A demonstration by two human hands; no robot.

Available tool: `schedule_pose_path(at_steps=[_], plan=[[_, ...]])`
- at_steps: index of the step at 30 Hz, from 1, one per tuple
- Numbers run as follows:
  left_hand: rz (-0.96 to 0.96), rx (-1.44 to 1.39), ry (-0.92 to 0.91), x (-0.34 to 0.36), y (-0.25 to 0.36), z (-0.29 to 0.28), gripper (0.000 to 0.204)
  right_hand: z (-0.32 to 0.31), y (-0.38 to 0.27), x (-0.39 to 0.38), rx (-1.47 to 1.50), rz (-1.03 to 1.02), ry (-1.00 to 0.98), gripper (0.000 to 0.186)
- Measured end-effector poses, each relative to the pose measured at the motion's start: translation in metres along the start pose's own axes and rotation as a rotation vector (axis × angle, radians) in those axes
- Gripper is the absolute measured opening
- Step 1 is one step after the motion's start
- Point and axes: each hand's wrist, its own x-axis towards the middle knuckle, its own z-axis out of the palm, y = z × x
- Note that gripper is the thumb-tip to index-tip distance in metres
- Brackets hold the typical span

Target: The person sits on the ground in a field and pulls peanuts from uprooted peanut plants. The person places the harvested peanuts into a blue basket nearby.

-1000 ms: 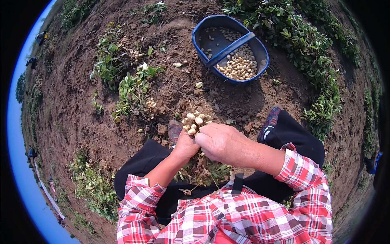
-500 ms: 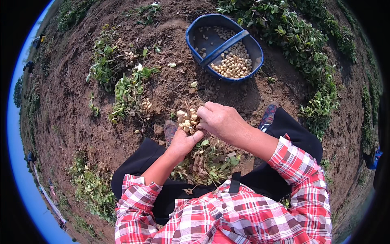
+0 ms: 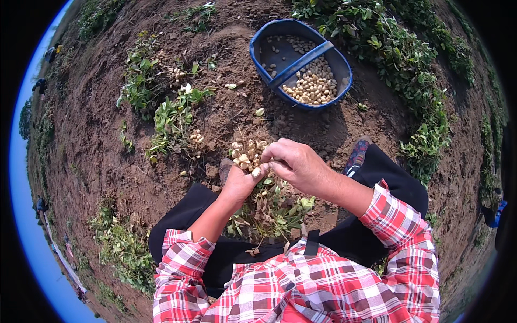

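A pulled-up peanut plant [image 3: 272, 212] is in my left hand [image 3: 237, 185], which is closed around it just below the pods. Its leafy top hangs down between my legs. Pale peanuts [image 3: 245, 156] cluster on the roots above my left fingers, and one shows near the left thumb. My right hand [image 3: 302, 166] reaches in from the right, fingers bent and pinched at the edge of the cluster; the pod they grip is largely hidden. Ahead and to the right, a blue basket [image 3: 299, 67] with a band handle holds many loose peanuts [image 3: 315, 86].
Several peanut plants [image 3: 172, 121] lie on the brown soil to the left, with another heap [image 3: 121, 245] nearer me. A leafy green row [image 3: 404, 70] runs along the right. My shoe [image 3: 357, 156] is just short of the basket. Loose pods are scattered on the soil.
My right hand has shifted slightly right and down, its fingers now lower on the cluster. The cluster has turned and spread in my left hand, baring a pod by the thumb.
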Motion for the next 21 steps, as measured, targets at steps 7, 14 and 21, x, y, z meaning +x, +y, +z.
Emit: schedule_pose_path(at_steps=[7, 14, 21], plan=[[0.113, 0.258, 0.01, 0.001, -0.019, 0.001, 0.023, 0.027, 0.005, -0.005, 0.067, 0.035, 0.011, 0.031], [-0.135, 0.068, 0.122, 0.017, -0.015, -0.018, 0.024, 0.024, -0.026, -0.009, 0.078, -0.194, 0.013, 0.018], [-0.129, 0.015, -0.072, 0.002, 0.023, -0.021, 0.04, -0.077, 0.002, 0.034, -0.817, -0.095, 0.407, 0.055]])
